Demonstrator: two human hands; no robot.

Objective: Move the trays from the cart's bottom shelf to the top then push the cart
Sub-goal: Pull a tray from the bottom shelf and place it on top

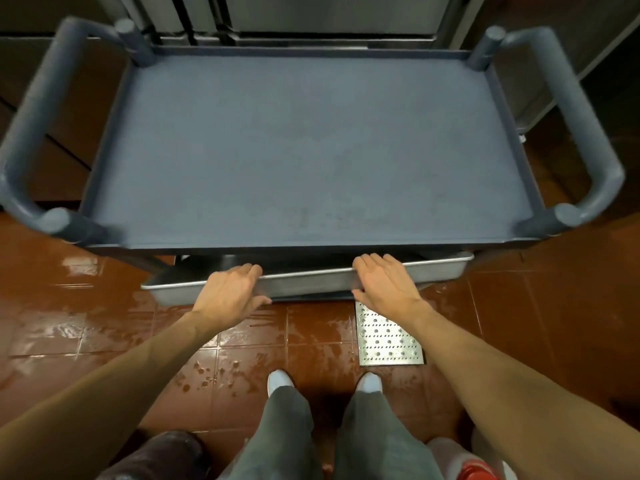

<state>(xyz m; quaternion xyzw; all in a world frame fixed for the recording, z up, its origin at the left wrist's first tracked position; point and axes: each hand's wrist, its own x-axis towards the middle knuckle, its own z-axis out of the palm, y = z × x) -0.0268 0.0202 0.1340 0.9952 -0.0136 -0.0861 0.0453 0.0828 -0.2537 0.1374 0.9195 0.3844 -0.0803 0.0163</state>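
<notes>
View from above onto a grey cart that fills the upper two thirds of the frame. Its top shelf is a flat, bare surface with a raised rim; tubular handles curve along the left and right edges of the frame.

A metal tray projects from beneath the near edge of the top shelf, at centre frame, and is tilted so that its right end sits higher than its left. How many trays lie below it cannot be told, since the lower shelf is hidden by the top one.

The left hand grips the tray's near rim left of centre, fingers curled over the edge and thumb below against the side wall. The right hand grips the same rim right of centre, fingers over the top and thumb beneath. Both forearms reach in from the lower corners.

Below the tray lies a wet red-brown tiled floor. A perforated metal plate is set in the floor just under the right hand. Two white shoes and grey trouser legs appear at lower centre.
</notes>
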